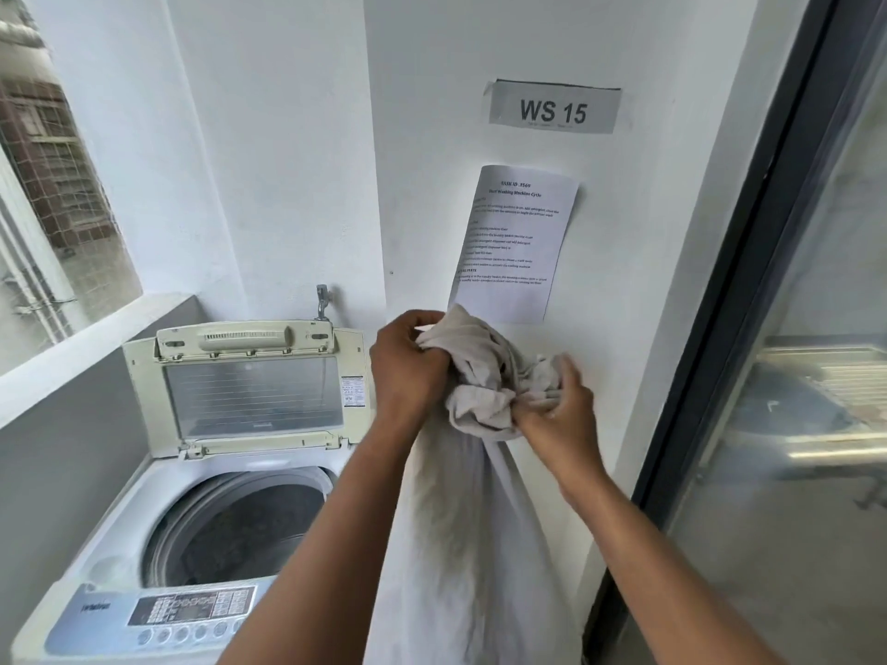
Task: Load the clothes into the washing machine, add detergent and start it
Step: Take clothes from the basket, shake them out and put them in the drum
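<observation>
Washing machine [158,544] at left (lid [249,386] upright behind drum [240,525]), cloth [480,391] right of it, before wall sheet [516,242]

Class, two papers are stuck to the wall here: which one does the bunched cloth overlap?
The lower instruction sheet, dense with small text; the cloth covers its bottom corner. The "WS 15" sign hangs well above.

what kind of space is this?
Likely a balcony or utility nook used for laundry: an open top-load washing machine, a wall tap above it, a netted window, and a taped "WS 15" sign.
</observation>
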A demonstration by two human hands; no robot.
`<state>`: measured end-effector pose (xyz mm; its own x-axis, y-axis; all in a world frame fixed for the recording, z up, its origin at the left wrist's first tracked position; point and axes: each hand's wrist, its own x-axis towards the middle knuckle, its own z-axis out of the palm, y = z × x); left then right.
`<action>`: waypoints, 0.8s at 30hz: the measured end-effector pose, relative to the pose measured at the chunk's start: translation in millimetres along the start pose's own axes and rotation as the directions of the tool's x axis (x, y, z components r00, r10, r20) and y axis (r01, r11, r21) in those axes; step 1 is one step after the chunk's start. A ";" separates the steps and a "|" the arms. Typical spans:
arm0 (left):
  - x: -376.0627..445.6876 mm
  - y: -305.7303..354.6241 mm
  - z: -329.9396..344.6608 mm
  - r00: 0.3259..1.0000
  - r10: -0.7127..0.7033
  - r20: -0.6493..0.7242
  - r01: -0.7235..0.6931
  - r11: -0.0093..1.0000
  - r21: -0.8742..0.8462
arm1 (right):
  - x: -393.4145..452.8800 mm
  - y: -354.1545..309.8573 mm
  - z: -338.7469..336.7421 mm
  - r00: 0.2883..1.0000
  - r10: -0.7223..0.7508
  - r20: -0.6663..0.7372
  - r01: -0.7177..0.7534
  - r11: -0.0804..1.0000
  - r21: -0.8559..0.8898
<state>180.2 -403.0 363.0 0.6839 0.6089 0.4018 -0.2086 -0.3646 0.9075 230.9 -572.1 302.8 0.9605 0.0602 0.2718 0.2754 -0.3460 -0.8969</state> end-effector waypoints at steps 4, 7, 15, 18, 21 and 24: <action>4.4 31.7 9.6 0.999 0.042 0.023 -0.043 0.997 0.061 | -34.0 1.3 17.9 0.941 -0.316 0.124 0.340 0.886 -0.317; 1.0 49.8 24.1 0.987 0.087 0.137 -0.091 0.996 0.021 | -45.8 -5.0 31.0 0.934 -0.259 0.245 0.296 0.946 -0.129; -5.6 -0.3 3.4 0.863 0.101 0.494 -0.005 0.982 -0.191 | -8.9 -13.5 35.2 0.992 0.060 -0.112 -0.052 0.996 0.074; -20.2 -38.9 -5.9 0.796 0.100 0.597 -0.077 0.995 -0.063 | 5.0 -26.6 33.7 0.975 0.192 -0.109 -0.137 0.913 0.386; -34.1 -66.6 -6.0 0.812 0.000 0.584 0.008 1.000 -0.011 | 13.4 -43.2 29.3 0.971 0.241 -0.008 -0.166 0.691 0.703; -38.8 -72.8 -3.3 0.878 0.031 0.478 -0.014 0.999 -0.039 | 18.8 -54.4 22.0 0.953 0.280 0.116 -0.249 0.507 0.825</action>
<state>166.6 -397.8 281.8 0.9282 0.1864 0.3221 -0.2451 -0.3451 0.9060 234.8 -531.5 349.0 0.9971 0.0689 -0.0326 -0.0667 0.5819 -0.8105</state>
